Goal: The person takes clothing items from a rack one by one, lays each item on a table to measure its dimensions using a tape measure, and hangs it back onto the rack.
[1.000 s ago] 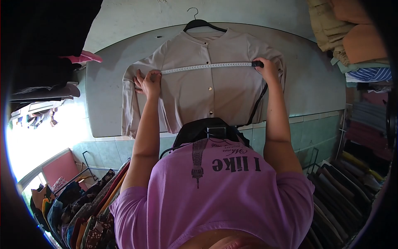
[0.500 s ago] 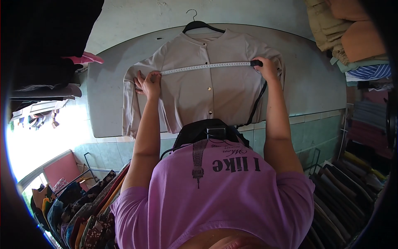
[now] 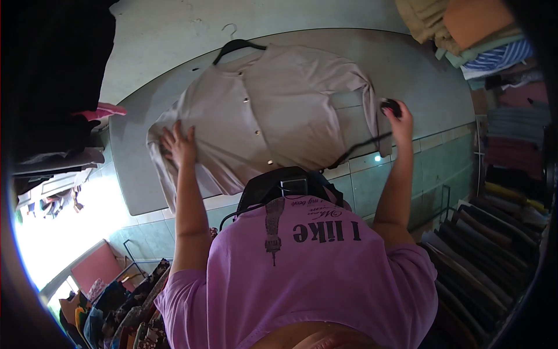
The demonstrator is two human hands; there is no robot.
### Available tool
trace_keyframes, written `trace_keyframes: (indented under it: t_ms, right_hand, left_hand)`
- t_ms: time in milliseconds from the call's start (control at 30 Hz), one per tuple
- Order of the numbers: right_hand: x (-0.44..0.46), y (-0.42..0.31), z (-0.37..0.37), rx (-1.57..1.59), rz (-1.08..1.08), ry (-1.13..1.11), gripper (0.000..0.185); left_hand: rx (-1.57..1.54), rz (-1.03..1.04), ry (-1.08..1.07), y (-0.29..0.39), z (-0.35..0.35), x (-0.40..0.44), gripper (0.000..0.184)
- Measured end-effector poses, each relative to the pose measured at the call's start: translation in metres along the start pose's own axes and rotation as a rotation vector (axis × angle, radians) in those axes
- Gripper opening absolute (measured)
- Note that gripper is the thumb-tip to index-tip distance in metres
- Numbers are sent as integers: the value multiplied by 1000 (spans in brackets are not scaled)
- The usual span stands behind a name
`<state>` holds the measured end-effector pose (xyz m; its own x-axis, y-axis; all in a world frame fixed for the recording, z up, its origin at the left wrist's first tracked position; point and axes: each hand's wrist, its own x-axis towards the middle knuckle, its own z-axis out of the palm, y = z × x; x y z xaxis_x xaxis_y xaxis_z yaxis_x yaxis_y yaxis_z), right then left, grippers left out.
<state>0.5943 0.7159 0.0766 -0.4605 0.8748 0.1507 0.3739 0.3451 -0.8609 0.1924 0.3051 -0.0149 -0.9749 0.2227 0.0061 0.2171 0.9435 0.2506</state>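
A beige buttoned top (image 3: pixel 285 99) lies on a grey table (image 3: pixel 424 75), its black hanger (image 3: pixel 238 45) in the neck opening. My left hand (image 3: pixel 179 145) rests with spread fingers on the sleeve at the left. Off the garment's right side, my right hand (image 3: pixel 400 117) grips a dark tape measure (image 3: pixel 391 107). A black strap (image 3: pixel 363 144) runs from near that hand down to the black bag (image 3: pixel 290 180) at my waist. No white tape is visible across the top.
Folded clothes (image 3: pixel 485 35) are stacked at the upper right. Dark clothes (image 3: pixel 64 70) hang at the left. Racks of garments stand at the lower left (image 3: pixel 116 308) and lower right (image 3: pixel 482 262). Green tiles (image 3: pixel 436 168) line the wall below the table edge.
The white tape no longer spans the garment. My right hand has moved right and down with the tape measure, my left hand has opened flat, and the top now lies tilted in view.
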Motion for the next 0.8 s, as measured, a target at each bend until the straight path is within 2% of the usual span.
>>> trace_keyframes:
  t_ms: [33,100,133,200,233,300,367,433,467,500,533,567,667,767,800]
  right_hand:
    - [-12,-8,-23,13,56,67,26]
    - [-38,-18,-65,113,333,168,26]
    - [-51,-12,-81,112,338,183,26]
    - [-77,8,-102,487,542,288,25]
    - [-88,19,-104,488,542,304,25]
    - [-110,46,-102,343,794,320,22]
    - [-128,65,-77,140,473,226,24]
    - [-137,79,-56,-127,378,89,24]
    - [-137,62,-47,-127,388,92,24]
    - [-133,33,-39,-366,222,-29,22]
    - [-130,18,-36,-602,48,-153,21]
    - [-129,19,-37,-602,47,-151,21]
    - [-115,29,-45,-644,56,-136,20]
    - [-95,52,-68,-459,8,-89,19]
    - [-87,62,-76,-329,65,-129,19]
  left_hand:
    - [14,-5,13,-12,-2,1,58]
    - [19,-20,23,-33,-6,3,59]
    - [0,-31,42,-44,-5,4,58]
    - [-34,-31,60,-61,-4,8,57]
    - [-42,1,82,-68,2,10,57]
    - [11,-37,87,-56,2,8,56]
    - [70,-82,90,-36,0,-1,56]
    - [54,133,205,-4,-4,-17,55]
    - [42,187,210,12,-3,-24,53]
    - [44,192,207,24,-3,-31,53]
    - [15,295,175,35,-4,-37,51]
    - [-16,395,145,46,-3,-44,50]
    - [-49,431,104,66,7,-58,49]
    - [-46,435,42,80,14,-66,48]
    - [-68,447,31,79,23,-68,47]
